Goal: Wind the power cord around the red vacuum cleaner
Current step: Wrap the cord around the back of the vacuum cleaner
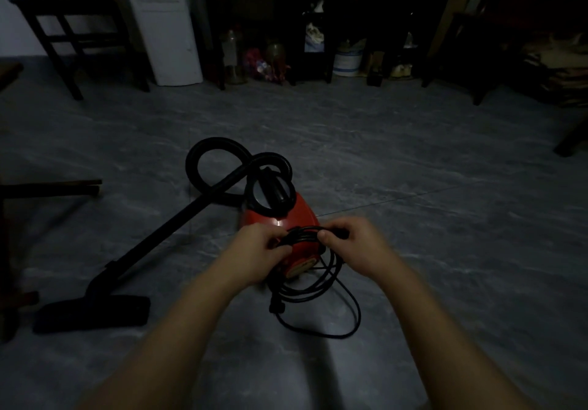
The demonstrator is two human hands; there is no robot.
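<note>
Currently both hands, left (254, 252) and right (356, 245), pinch bunched cord (305, 233) over the vacuum's (286, 218) near end on the floor; slack loops below could snag or slip off.

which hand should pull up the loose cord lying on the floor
Right, likely. The slack power cord loops on the floor below the right hand, while the left hand pins gathered strands over the red vacuum cleaner.

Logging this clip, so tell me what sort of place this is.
Probably a dim storage or utility room at home: grey tiled floor, jars and bottles crowded under dark furniture, a wooden chair by the wall.
</note>
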